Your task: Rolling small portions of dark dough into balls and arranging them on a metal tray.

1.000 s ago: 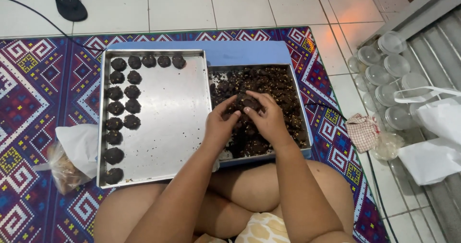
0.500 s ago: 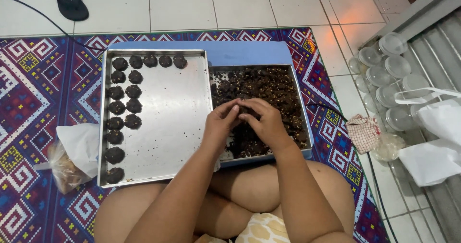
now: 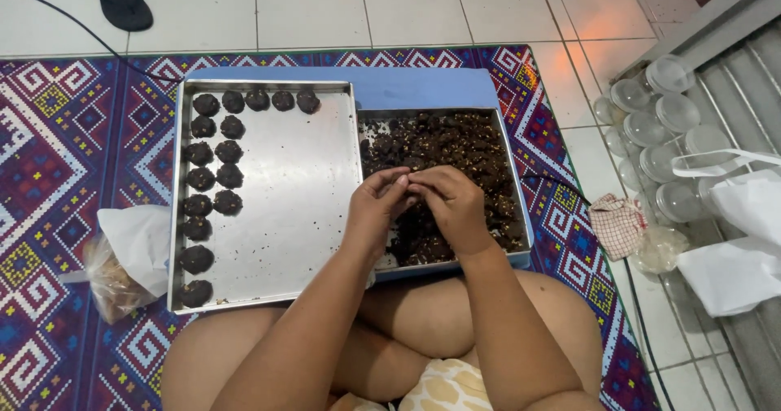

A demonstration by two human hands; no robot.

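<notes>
My left hand (image 3: 377,208) and my right hand (image 3: 450,208) meet over the smaller metal tray (image 3: 514,185), which is filled with a dark crumbly mixture (image 3: 455,144). Both hands press together on a small lump of that dark mixture (image 3: 403,185), mostly hidden between the fingers. To the left lies a large flat metal tray (image 3: 293,183) with several dark round balls (image 3: 213,167) lined along its left side and top edge. Both trays rest on a blue board (image 3: 423,87).
A patterned purple mat (image 3: 73,159) covers the floor under the trays. A plastic bag with white paper (image 3: 122,256) lies at the left. Clear plastic containers (image 3: 651,126), a checked cloth (image 3: 616,222) and white bags (image 3: 748,240) sit at the right. A black sandal (image 3: 122,0) lies on the tiles.
My hands have drawn slightly back toward me from the middle of the mixture tray, with the fingers closed more tightly together on the lump.
</notes>
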